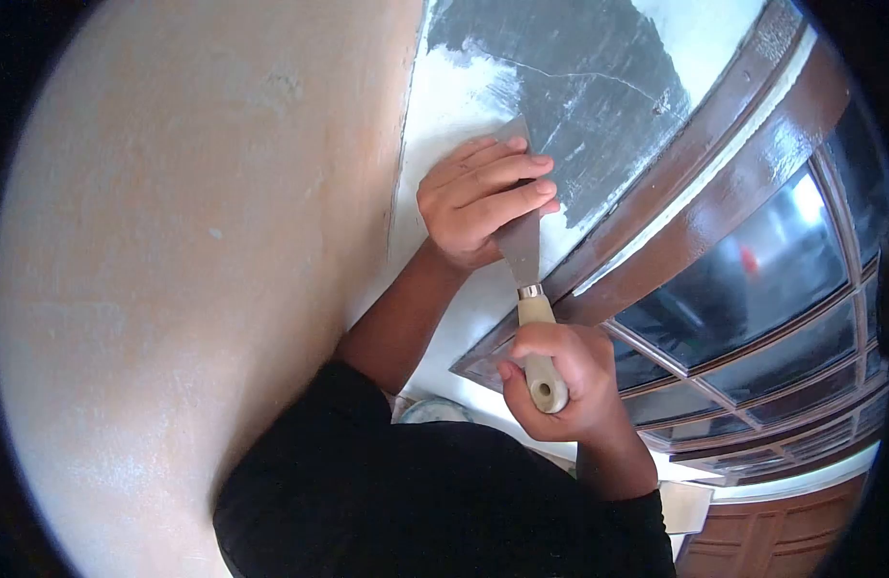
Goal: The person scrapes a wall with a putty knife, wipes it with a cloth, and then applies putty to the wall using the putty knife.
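Observation:
A putty knife [523,252] with a wide metal blade and a cream handle lies against a white wall surface [448,101]. Its blade tip is at the lower left edge of a grey patch [599,72] crossed by thin cracks. My left hand [483,197] holds the blade, with its fingers across the metal and their tips near the grey patch. Wrapped round the handle, below the ferrule, is my right hand [570,376]. The end of the handle with its hole shows between the fingers.
A beige wall [204,231] fills the left side. Along the right of the white surface runs a glossy brown wooden frame [695,231], beside dark glass panes [753,279]. A round, pale object [435,411] shows partly behind my black sleeve. Brown panelling [777,535] is at the lower right.

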A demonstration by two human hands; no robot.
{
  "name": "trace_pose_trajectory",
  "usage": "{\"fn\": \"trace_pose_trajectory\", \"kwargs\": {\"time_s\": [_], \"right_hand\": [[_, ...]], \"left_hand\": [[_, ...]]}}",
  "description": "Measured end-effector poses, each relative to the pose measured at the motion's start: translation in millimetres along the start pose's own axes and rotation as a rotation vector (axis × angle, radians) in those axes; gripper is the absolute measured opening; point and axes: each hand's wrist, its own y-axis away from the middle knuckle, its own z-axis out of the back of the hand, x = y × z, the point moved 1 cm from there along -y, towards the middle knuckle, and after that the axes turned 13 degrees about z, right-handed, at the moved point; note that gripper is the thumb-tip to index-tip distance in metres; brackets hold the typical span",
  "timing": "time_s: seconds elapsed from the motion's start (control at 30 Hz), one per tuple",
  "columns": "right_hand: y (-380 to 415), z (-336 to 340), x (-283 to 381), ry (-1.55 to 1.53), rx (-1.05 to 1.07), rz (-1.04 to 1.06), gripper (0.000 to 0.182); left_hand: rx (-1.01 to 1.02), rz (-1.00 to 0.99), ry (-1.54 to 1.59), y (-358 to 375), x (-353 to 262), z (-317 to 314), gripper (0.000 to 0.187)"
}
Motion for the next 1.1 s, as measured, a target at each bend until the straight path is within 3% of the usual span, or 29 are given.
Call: {"fn": "trace_pose_trajectory", "kwargs": {"time_s": [0.1,0.2,0.37,0.6,0.77,0.87,0.97,1.1], "right_hand": [[5,-2,-2,-0.015,-0.033,-0.029,0.028],[-3,-3,-2,-0.049,-0.024,-0.065,0.027],[11,5,1,-0.07,0.018,-0.087,0.028],[3,5,-6,-0.069,0.04,-0.048,0.027],[11,15,-7,-0.083,0.037,-0.059,0.026],[7,6,-11,-0.099,-0.005,-0.043,0.026],[4,8,-14,-0.111,-0.005,-0.018,0.027],[15,15,-16,-0.1,0.043,-0.025,0.028]], "left_hand": [[0.071,-0.023,0.006,0,0,-2,0.028],[-0.081,-0.01,0.11,-1,6,-8,0.026],[0.041,-0.06,0.072,5,3,-8,0.027],[-0.104,-0.045,0.057,11,14,-12,0.026],[0.029,-0.071,-0.013,14,6,-10,0.023],[-0.12,-0.031,0.031,16,13,-13,0.021],[-0.13,0.012,-0.02,16,11,-10,0.021],[-0.018,-0.059,-0.08,19,9,-9,0.02]]}}
